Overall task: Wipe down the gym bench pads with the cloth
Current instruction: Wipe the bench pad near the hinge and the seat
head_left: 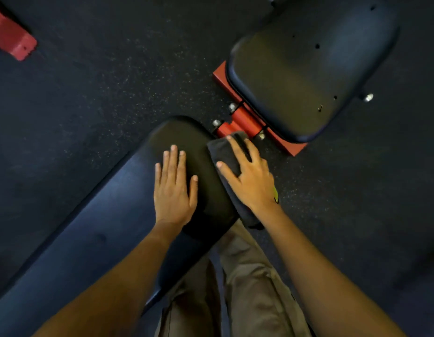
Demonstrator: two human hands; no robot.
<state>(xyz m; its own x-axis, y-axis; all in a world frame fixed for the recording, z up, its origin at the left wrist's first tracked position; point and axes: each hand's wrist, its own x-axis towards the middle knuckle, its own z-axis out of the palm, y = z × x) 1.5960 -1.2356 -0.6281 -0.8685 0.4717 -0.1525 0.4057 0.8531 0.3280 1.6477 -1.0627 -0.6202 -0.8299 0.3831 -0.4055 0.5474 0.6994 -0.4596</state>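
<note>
1. A long black bench pad (101, 215) runs from the lower left of the frame up to the centre, where it ends in a rounded tip.
2. The person's left hand (172, 188) lies flat on top of that pad near the tip. Its fingers are straight and close together, the thumb is out to the side, and it holds nothing.
3. A dark grey cloth (222, 153) is draped over the right edge of the pad's rounded end, hanging down along the side.
4. The right hand (250, 181) presses on the cloth with the palm down and the fingers spread wide and fairly straight. It pushes the cloth against the pad rather than gripping it.
5. Something small and yellow-green (275, 194) shows just beside the right wrist; I cannot tell what it is.
6. A second black pad (308, 76), wider and dotted with a few small holes, fills the upper right of the frame, apart from the long one.
7. Between the two pads sits the red metal frame (245, 120) with silver bolts (231, 107). The cloth's upper end reaches just beside it.
8. Another red piece of equipment (12, 37) sits in the upper left corner on the dark speckled rubber floor (89, 81).
9. Khaki trousers (255, 276) show at the lower centre, between the two forearms.
</note>
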